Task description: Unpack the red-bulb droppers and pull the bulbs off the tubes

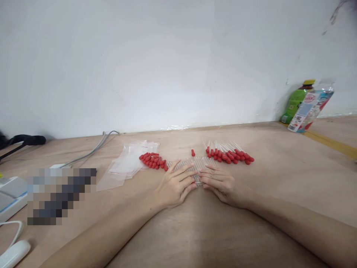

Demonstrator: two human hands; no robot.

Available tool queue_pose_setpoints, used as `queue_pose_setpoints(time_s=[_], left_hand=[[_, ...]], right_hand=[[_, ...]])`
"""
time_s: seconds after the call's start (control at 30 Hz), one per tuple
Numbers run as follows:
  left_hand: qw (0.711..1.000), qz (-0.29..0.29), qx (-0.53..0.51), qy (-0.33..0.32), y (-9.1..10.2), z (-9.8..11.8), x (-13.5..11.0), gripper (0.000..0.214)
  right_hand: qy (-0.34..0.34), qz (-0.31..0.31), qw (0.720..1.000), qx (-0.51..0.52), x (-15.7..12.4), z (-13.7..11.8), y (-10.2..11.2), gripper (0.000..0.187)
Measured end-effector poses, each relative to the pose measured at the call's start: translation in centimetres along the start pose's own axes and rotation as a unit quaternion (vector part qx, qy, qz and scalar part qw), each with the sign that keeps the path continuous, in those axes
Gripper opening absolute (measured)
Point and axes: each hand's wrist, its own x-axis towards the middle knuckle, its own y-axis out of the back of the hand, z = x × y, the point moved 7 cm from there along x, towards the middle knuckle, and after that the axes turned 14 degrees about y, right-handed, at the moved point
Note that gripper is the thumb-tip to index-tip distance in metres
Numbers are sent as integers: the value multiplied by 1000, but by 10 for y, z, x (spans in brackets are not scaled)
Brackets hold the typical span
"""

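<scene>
A row of clear thin tubes (pixel 195 164) lies flat on the brown table (pixel 267 175). My left hand (pixel 174 184) rests on the row's left part with fingers stretched out and slightly spread. My right hand (pixel 220 182) lies on the right part, fingers together and extended toward the left hand. A pile of red rubber caps (pixel 153 160) sits just left of the tubes. One loose red cap (pixel 193 152) lies behind them. A bunch of tubes fitted with red caps (pixel 230 153) lies behind my right hand.
Clear plastic bags (pixel 126 165) lie left of the caps. A grey cable (pixel 92 150) runs to the wall. A white device (pixel 9 195) and a white object (pixel 13 253) sit at the left edge. A green bottle (pixel 297 100) and a packet (pixel 309 108) lean at the far right.
</scene>
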Motion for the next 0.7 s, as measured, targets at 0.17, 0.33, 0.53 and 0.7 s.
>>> queue_pose_setpoints(time_s=[0.17,0.33,0.53,0.7], left_hand=[[1000,-12,-7,5,-1,-1,-1,18],[1000,-19,-6,-2,2,0,-2,19],[998,22,-9,59,9,-33,-13,16],[980,69,-46,180,21,-69,-9,19]], right_hand=[[23,6,1000,-8,-6,-2,-1,26],[29,-20,999,-22,-12,-3,-1,34],[-93,39,992,-71,-35,28,32,28],[-245,8,950,-195,-52,50,44,23]])
